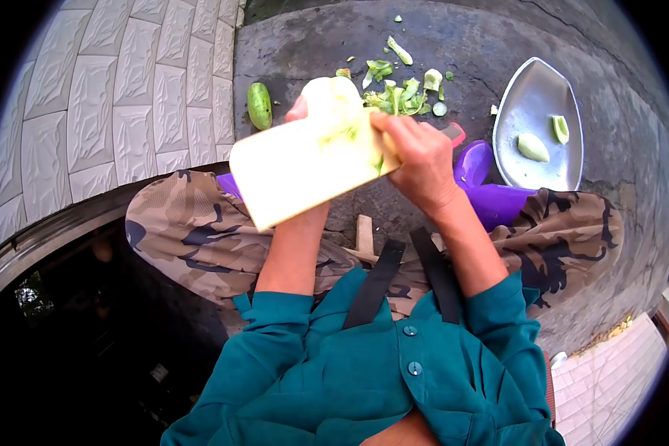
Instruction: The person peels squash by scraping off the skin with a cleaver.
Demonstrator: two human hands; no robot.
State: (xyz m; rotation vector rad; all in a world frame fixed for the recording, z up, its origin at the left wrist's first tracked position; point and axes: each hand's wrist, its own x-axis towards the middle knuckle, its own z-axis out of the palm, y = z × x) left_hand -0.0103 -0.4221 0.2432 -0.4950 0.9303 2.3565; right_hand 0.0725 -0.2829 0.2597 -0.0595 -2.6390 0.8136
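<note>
My right hand (424, 160) is closed around the near end of a broad, flat, rectangular cleaver (297, 175); its face is washed out by glare and carries green bits. My left hand (297, 111) is mostly hidden behind the cleaver, with a little of its fingers showing beside a pale peeled gourd (331, 97) that it seems to grip. The cleaver lies across the gourd's lower part. A red end (456, 134) shows just past my right hand; whether it belongs to the cleaver I cannot tell.
Green peelings (398, 98) and scraps lie on the dark ground beyond my hands. A whole green cucumber (259, 105) lies at the left. To the right, a metal basin (539, 82) holds two pale green pieces. Purple footwear (474, 165) is near my right knee. Textured tiles (89, 111) are at the left.
</note>
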